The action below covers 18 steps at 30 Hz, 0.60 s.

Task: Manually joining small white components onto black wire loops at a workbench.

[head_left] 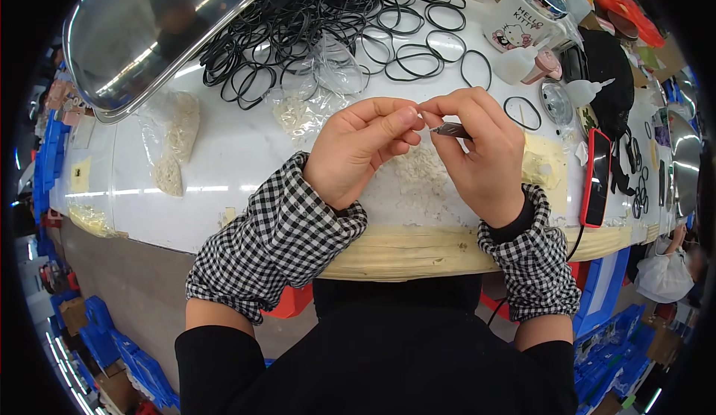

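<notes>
Above the white table (pixel 283 214), my hands meet fingertip to fingertip. My left hand (pixel 358 146) is closed in a pinch, thumb against forefinger; whatever is between them is too small to name. My right hand (pixel 481 154) is closed around a small grey pointed metal tool (pixel 452 129), its tip toward the left hand; the rest of it is hidden by the fingers. Right below lies a loose heap of small whitish bits (pixel 421 173). An opened clear plastic bag (pixel 294 113) with similar pale pieces rests just beyond my left hand.
Many black rubber rings (pixel 321 12) pile up at the back. A shiny metal tray (pixel 164 35) stands far left, near a bag of pale bits (pixel 179 128). Rightward are a white cup (pixel 518 20), a red-cased phone (pixel 597 180) and yellow paper (pixel 548 165). A wooden edge (pixel 410 255) runs along the front.
</notes>
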Each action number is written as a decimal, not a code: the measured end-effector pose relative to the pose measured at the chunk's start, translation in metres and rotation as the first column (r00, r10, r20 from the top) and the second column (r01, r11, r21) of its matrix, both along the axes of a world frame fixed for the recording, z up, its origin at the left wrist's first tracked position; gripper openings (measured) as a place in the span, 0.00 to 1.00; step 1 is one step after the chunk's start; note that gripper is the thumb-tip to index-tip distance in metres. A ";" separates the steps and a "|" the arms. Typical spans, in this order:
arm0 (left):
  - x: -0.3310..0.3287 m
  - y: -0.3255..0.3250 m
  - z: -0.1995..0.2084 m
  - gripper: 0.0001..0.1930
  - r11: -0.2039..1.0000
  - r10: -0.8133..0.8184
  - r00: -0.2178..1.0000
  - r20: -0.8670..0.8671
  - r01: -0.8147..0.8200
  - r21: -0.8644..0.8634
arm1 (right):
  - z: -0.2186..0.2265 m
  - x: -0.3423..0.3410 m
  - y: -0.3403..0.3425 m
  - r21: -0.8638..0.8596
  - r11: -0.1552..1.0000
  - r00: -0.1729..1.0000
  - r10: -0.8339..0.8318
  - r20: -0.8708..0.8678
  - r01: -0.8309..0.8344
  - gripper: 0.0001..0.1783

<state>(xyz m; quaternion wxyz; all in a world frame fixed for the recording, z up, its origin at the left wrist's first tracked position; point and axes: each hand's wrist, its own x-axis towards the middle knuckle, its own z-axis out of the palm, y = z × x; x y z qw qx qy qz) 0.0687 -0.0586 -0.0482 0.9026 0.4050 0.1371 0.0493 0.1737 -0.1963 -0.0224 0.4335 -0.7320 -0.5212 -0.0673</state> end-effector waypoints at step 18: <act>-0.001 0.001 -0.001 0.08 0.976 -0.087 0.991 0.104 0.105 -0.191 | 0.007 -0.010 0.001 0.130 0.991 0.954 0.072 -0.292 -0.035 0.07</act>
